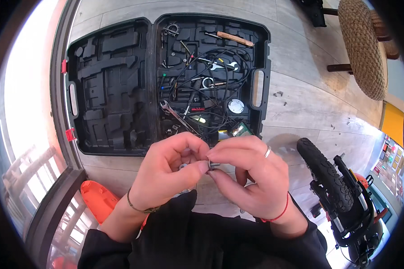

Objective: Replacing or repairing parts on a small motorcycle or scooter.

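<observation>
Both hands meet in front of my body, just below the near edge of the open tool case (265, 112). Thumb and fingers of my left hand (164, 172) pinch a small silver bolt (214, 165) by one end. My right hand (258, 175), with a ring on one finger, closes on the same bolt from the other side. Fingertips cover much of it, so its full shape is hidden. Another bit of shiny metal (183, 166) shows beneath my left palm; I cannot tell what it is.
Inside the case lie a combination wrench (177, 115), a wooden-handled tool (234, 38), black cable (247, 74) and a round white disc (235, 106). A knobby-tyred wheel (325, 172) stands right, a woven stool (361, 49) far right, an orange panel (98, 201) left. Small screws (279, 93) dot the floor.
</observation>
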A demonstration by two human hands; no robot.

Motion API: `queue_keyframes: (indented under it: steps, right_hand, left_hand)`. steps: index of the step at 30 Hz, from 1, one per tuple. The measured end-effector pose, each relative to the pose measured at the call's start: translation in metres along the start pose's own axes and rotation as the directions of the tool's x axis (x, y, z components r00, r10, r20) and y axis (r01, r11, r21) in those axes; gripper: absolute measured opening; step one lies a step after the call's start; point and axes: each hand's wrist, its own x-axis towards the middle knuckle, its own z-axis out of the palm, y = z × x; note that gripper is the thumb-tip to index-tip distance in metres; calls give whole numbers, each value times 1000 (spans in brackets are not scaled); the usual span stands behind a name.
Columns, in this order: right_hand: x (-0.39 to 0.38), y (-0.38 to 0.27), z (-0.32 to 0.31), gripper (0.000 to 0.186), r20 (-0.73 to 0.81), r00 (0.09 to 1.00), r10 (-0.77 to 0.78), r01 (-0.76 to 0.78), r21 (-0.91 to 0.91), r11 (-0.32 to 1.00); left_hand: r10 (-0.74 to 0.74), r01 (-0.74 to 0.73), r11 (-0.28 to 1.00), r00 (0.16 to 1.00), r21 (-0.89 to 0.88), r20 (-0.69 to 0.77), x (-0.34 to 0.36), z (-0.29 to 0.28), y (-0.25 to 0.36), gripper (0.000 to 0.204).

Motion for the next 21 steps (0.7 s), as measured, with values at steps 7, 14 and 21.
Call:
queue_keyframes:
  steps: [7,14,21]
  right_hand:
    - [3,3,2,34,18,999,-29,29,-13,999]
    - [2,4,3,35,62,998,-26,26,-3,1000]
    - [1,5,0,35,81,997,5,-1,-57,998]
  left_hand:
    - [-127,132,986,990,-102,57,5,-3,6,15]
    - [-299,334,910,939,-246,169,6,-7,10,13]
    - [-226,230,973,967,-24,121,6,-2,9,14]
